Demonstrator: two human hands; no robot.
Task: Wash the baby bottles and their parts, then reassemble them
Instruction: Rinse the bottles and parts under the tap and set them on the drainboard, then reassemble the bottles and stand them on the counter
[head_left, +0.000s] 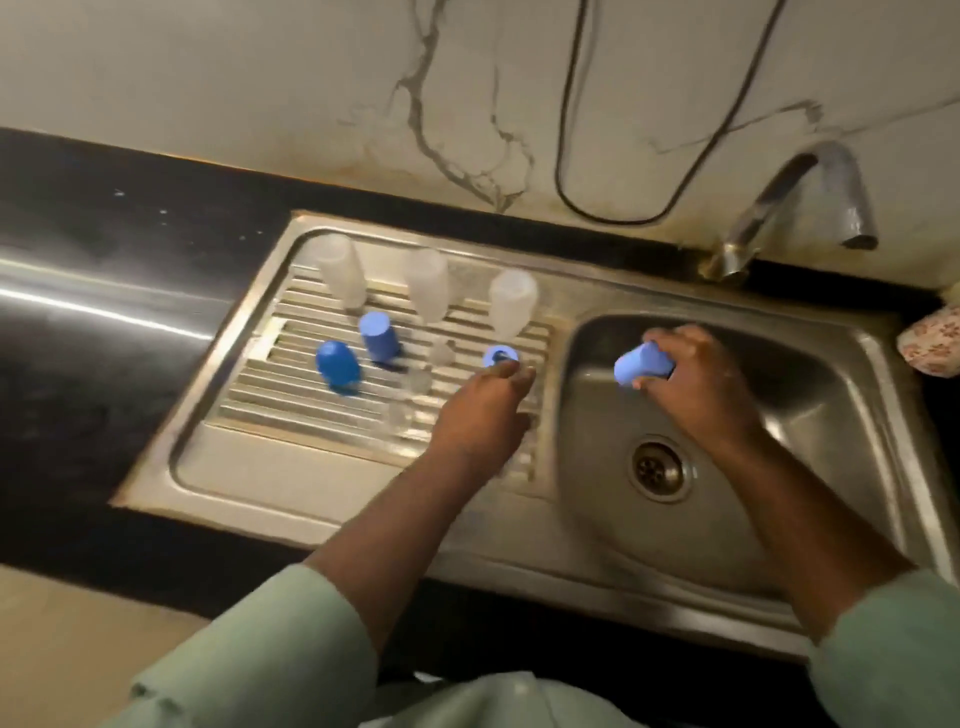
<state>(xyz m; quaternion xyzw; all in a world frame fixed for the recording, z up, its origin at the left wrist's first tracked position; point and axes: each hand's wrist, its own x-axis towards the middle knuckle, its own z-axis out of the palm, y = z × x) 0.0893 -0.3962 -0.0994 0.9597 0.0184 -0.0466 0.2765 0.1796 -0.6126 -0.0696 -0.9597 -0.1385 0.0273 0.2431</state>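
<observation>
Three clear bottles upended along the draining board, two blue caps in front. Left hand reaching, fingers relaxed, at a blue ring. Right hand clenched round another cap over the sink. Wet plastic, ribbed steel: easy to topple a bottle, probably. Black tabletop, stained marble-look wall, tap off.

A home kitchen: a steel sink with ribbed drainboard in a black counter, tap at two o'clock against a marble-patterned wall.
</observation>
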